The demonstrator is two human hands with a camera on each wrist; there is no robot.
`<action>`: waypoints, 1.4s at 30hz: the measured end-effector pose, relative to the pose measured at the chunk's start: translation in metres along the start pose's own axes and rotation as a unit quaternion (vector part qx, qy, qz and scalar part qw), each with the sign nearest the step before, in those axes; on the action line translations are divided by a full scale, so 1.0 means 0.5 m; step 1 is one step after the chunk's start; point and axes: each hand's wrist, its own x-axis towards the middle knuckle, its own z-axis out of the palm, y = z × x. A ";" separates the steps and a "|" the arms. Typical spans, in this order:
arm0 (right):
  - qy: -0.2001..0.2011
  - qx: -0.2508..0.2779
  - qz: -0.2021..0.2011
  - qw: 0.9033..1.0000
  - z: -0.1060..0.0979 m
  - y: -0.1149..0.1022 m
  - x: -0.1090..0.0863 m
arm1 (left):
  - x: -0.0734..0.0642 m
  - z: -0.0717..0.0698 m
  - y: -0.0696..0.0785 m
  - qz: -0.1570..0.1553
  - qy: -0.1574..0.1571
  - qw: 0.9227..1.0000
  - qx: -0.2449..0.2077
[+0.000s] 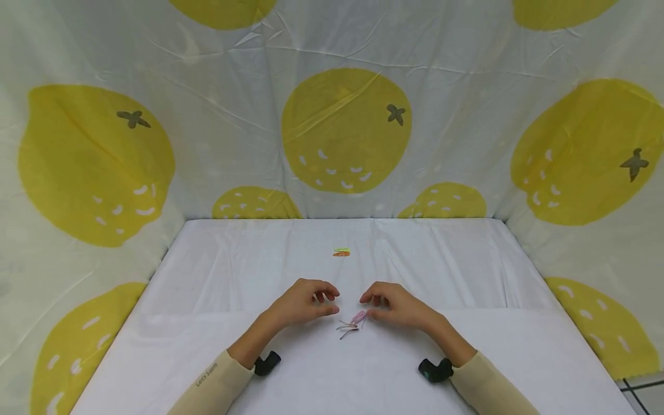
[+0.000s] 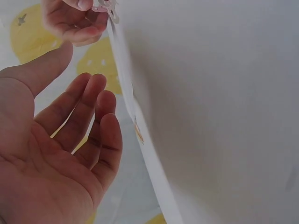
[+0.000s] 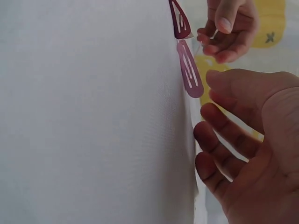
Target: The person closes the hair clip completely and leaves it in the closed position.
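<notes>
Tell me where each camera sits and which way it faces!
Head: on the head, facing forward and down; left hand, right hand, sleeves, table and hair clips show.
Left wrist: on that wrist, facing the left hand, right hand beyond.
Right wrist: on that wrist, facing the right hand, left hand beyond.
Both wrist views share both hands.

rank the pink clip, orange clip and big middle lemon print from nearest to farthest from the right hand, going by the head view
1. Pink clip: beside the right hand, to its left
2. Orange clip: farther back on the white tabletop
3. Big middle lemon print: on the backdrop behind
</notes>
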 end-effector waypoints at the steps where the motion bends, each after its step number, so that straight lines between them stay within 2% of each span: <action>1: -0.003 -0.002 -0.003 1.000 0.002 0.000 0.000 | -0.001 0.003 0.001 0.004 0.000 1.000 0.001; 13: -0.023 -0.012 -0.017 1.000 0.016 -0.004 0.001 | -0.006 0.024 0.026 0.036 -0.010 0.999 -0.003; 21: -0.033 -0.025 -0.003 0.999 0.017 -0.013 0.004 | -0.006 0.026 0.023 0.037 -0.011 0.999 0.000; 33: -0.026 -0.020 -0.016 0.999 0.019 -0.009 0.007 | -0.007 0.029 0.019 0.050 -0.011 0.999 0.001; 42: -0.008 0.002 -0.024 1.000 0.018 -0.007 0.010 | -0.005 0.026 0.023 0.027 -0.022 0.999 -0.004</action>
